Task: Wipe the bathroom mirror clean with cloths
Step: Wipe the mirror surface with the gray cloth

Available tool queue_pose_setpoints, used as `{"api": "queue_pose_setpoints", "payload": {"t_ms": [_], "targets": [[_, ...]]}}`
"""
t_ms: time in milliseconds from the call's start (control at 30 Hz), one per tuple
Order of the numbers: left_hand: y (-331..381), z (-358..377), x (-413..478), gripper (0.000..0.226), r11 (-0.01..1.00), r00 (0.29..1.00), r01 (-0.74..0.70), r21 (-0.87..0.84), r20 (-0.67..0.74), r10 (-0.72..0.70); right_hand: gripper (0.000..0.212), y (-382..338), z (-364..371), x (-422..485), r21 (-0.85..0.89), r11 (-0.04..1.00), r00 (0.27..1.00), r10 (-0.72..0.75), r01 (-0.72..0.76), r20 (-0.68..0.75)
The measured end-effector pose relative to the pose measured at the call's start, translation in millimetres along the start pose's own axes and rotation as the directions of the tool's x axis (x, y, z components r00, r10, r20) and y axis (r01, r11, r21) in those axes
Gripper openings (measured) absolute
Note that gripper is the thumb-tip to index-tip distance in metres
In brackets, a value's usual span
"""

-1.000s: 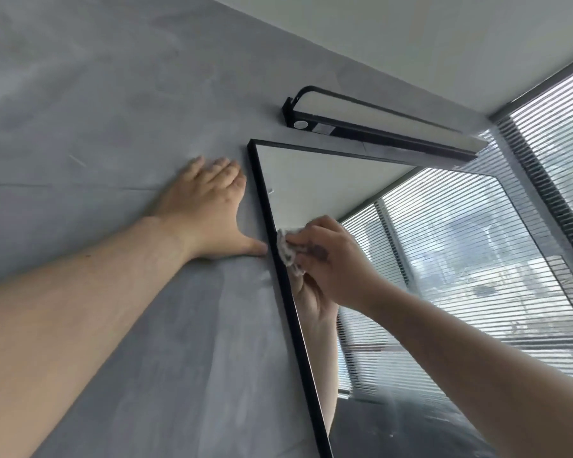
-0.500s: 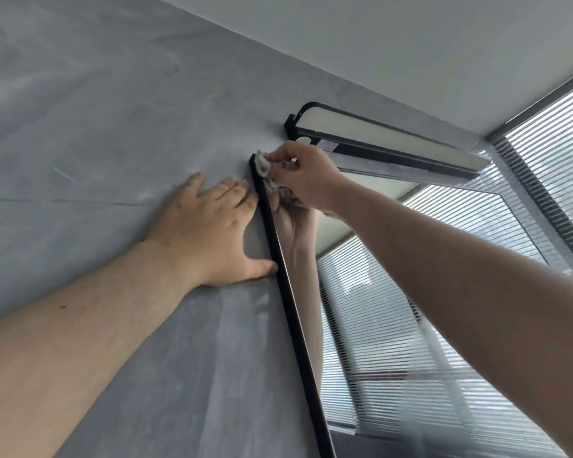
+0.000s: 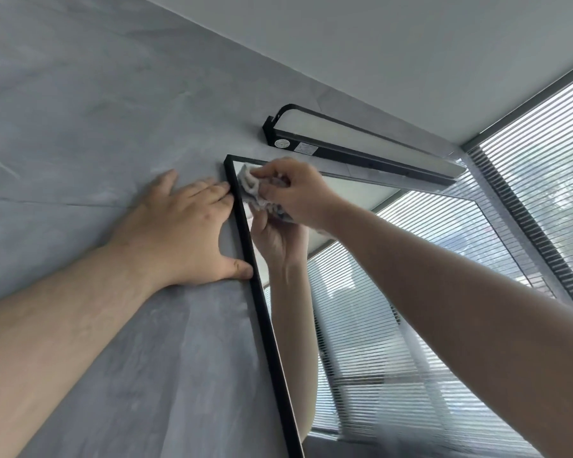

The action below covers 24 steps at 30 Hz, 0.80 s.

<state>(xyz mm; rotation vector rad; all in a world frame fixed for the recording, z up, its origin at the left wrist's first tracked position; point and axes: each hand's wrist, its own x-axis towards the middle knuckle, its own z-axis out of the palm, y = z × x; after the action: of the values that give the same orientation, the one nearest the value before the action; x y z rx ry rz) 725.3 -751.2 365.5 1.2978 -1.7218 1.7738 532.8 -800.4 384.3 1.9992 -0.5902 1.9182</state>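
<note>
At centre frame the right hand [image 3: 298, 190] gripped a bunched cloth [image 3: 250, 186] in the top-left corner of the mirror [image 3: 361, 342], the left hand [image 3: 179, 229] flat and open-fingered on the wall [image 3: 80, 127]; firm, short strokes would likely clear that corner

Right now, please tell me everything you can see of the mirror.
The mirror is flat glass in a thin black frame, on the grey wall under a black lamp. It reflects blinds, ceiling and the right arm. The right hand presses a crumpled pale cloth on its top left corner; the left hand, flat on the wall, touches the frame.
</note>
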Motion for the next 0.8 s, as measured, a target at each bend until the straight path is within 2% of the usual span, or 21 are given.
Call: {"api": "queue_pose_setpoints", "payload": {"t_ms": [100,200,333,533,633,800], "targets": [[-0.4,1.2,-0.2,0.135,1.000,1.000,-0.012,0.002,-0.007,0.012,0.023,-0.7,-3.6,9.0,0.049,0.996,0.997,0.081,-0.080,-0.012],[-0.7,3.1,-0.6,0.134,1.000,1.000,-0.008,-0.001,-0.004,0.008,0.019,-4.2,-9.0,-4.9,0.048,0.994,0.995,0.101,-0.102,0.025],[-0.7,2.9,-0.1,0.136,1.000,1.000,-0.001,-0.019,-0.002,0.001,0.021,-7.5,-20.5,-64.3,-0.078,0.992,0.979,0.112,-0.100,0.172],[0.1,2.9,-1.8,0.135,1.000,1.000,-0.009,-0.029,-0.030,0.009,0.031,7.9,-18.2,-168.0,-0.007,0.997,0.914,0.078,-0.082,0.398],[1.1,1.1,-2.0,0.135,1.000,1.000,-0.005,-0.021,-0.014,0.005,0.031,15.5,-14.9,-177.4,0.003,0.997,0.938,0.068,-0.074,0.340],[0.8,0.2,-2.7,0.134,1.000,1.000,-0.005,-0.021,0.006,0.005,0.028,14.3,-15.4,-133.0,0.043,0.994,0.977,0.091,-0.101,0.193]]}}
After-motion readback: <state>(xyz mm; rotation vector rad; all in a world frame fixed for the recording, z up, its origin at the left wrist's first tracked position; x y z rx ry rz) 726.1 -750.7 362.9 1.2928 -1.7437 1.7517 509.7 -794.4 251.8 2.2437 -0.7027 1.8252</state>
